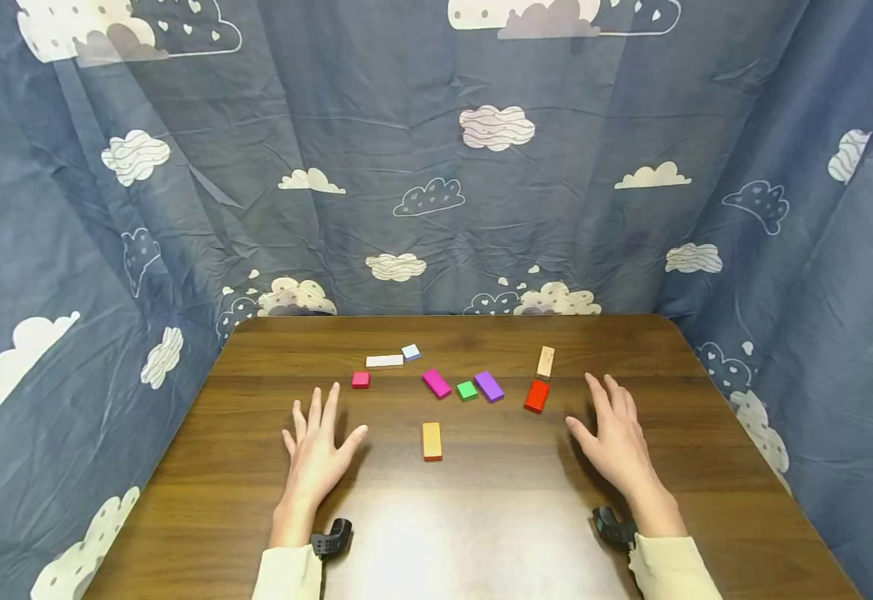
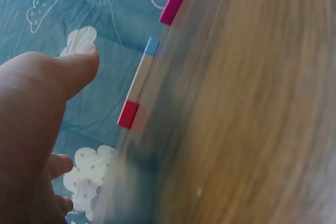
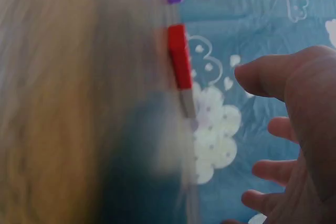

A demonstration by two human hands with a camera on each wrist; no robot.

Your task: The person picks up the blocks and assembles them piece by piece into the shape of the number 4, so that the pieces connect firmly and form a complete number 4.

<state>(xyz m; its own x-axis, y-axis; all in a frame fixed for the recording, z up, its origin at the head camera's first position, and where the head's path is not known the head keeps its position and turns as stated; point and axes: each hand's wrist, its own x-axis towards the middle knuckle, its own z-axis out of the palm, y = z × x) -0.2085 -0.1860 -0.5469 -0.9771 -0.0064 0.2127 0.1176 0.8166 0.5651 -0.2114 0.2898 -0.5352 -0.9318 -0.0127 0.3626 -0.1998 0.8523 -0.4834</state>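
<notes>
My left hand [image 1: 318, 458] is over the left of the table with its fingers spread, holding nothing. Nearest to it are a small crimson block [image 1: 361, 380] and an orange block [image 1: 432, 442]. Over the right side my right hand [image 1: 616, 442] also holds nothing, its thumb apart from the other fingers. Left of it lie a red block [image 1: 537, 396] and, behind that, a pale wooden block [image 1: 545, 362]. Between the hands are a magenta block [image 1: 437, 384], a small green block [image 1: 467, 391] and a purple block [image 1: 489, 387]. Farther back lie a white block [image 1: 384, 361] and a light blue block [image 1: 411, 352].
The brown wooden table [image 1: 211, 467] has rounded far corners. A blue-grey curtain [image 1: 376, 142] with cloud prints hangs behind it and along both sides. Each wrist wears a black strap mount, like the left mount [image 1: 332, 539], by a cream sleeve [image 1: 288, 573].
</notes>
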